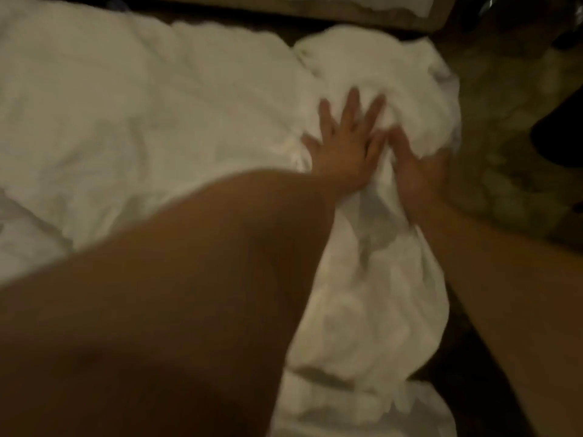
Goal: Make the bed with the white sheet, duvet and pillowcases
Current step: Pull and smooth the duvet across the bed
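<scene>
The white, rumpled cotton duvet lies spread over the bed in the head view, smoother at the left and bunched into a heap at the right edge beside the patterned carpet. The left hand presses flat on that heap, its grip spread, while the right hand is blurred and half buried in folds, so its grip cannot be told. Judging by this, smoothing remains; no pillowcases are visible.

Bunched duvet before both hands.
</scene>
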